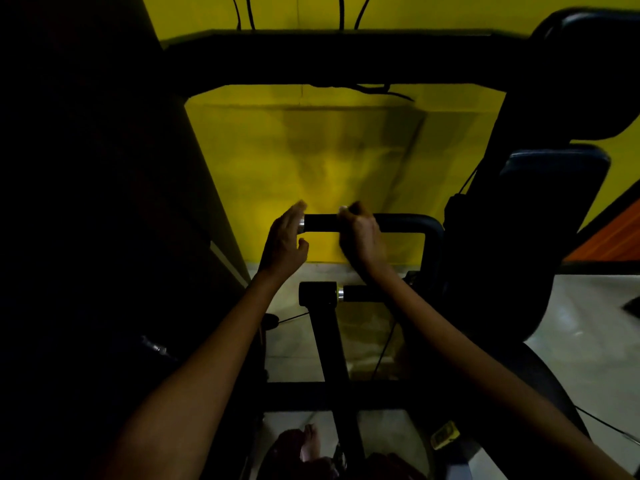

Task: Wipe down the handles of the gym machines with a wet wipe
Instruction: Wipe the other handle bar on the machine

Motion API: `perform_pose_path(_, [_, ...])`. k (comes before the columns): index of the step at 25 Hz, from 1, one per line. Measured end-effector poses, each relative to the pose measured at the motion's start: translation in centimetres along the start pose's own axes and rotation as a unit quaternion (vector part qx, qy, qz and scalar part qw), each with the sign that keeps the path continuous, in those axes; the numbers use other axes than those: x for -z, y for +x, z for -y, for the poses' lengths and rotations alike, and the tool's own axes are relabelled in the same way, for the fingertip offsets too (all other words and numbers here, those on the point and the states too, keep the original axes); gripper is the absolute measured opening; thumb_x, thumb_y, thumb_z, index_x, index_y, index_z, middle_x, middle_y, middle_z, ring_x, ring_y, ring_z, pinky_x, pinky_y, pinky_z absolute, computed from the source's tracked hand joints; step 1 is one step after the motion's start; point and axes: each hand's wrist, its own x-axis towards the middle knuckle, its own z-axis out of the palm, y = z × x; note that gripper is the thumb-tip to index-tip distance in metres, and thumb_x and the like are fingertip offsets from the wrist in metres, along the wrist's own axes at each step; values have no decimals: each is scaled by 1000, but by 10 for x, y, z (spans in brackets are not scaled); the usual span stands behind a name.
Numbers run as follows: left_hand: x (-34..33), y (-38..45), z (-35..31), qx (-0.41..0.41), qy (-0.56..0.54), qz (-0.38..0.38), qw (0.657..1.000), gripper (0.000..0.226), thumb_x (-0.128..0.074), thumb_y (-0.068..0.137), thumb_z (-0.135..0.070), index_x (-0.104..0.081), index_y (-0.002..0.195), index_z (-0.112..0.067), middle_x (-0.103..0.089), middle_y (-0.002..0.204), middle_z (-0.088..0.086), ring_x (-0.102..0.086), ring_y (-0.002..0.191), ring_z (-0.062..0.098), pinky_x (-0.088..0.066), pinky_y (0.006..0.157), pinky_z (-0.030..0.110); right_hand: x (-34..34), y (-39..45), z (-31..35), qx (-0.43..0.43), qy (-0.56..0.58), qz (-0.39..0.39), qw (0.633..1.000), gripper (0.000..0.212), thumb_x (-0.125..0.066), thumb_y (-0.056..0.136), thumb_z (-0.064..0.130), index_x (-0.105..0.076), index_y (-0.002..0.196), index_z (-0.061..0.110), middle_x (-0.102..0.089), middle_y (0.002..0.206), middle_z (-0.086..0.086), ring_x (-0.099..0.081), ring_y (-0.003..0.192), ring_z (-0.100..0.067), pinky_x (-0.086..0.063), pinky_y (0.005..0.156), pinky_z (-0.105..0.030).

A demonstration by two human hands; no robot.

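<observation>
- Upper handle (320,223) at centre frame; right hand (362,237) curled over it, small pale bit at 12 o'clock of the knuckles — likely the wipe (343,210).
- Left hand (284,242) at 9 o'clock of the handle, fingers loose, steadying the chrome end.
- Best move: twist the wipe fully round the grip, sweep toward the end cap — lower handle (318,293) at 6 o'clock looks undone.

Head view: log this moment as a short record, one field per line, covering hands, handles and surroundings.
lighting: dim, machine parts mostly in silhouette
upper handle: black horizontal grip with a silver end cap
right hand: curled round the upper handle; a pale scrap, probably the wet wipe, shows at its fingertips
left hand: fingers relaxed, at the handle's capped end
lower handle: black, below the hands, untouched
backdrop: yellow wall, pale floor
right side: dark padded seat
</observation>
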Motion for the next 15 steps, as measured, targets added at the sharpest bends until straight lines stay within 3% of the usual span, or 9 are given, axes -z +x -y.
perform_pose_path(3, [3,-3,8,-6,26,36,999,77,-60,71,14,-36,141,-4,-33,149,14,-41,126,36,-43,99,46,-18,4,31,68,29,49,996,22,-48,94,4,-66,103,-3,-56,91,-21,-59,76,-32,-44,64,-33])
perform_pose_path(6, [-1,-8,5,3,30,43,999,87,-68,69,8,-28,145,-5,-26,152,13,-42,127,35,-40,98,44,-8,-2,19,125,11,65,990,26,-50,89,0,-65,111,1,-57,87,-21,-59,74,-32,-44,59,-33])
perform_pose_path(10, [-7,-9,-2,48,-20,27,998,88,-68,70,9,-26,146,-9,-26,152,9,-44,124,28,-34,97,31,-4,1,5,54,-34,24,998,23,-50,93,3,-62,113,2,-56,93,-17,-58,79,-30,-34,60,-27])
perform_pose_path(15, [-10,-9,4,24,15,-14,999,75,-58,72,1,-33,141,-12,-37,146,11,-44,125,26,-39,100,51,-16,-2,37,138,-8,73,988,38,-57,79,-12,-62,115,-2,-60,100,-23,-56,94,-36,-51,72,-42])
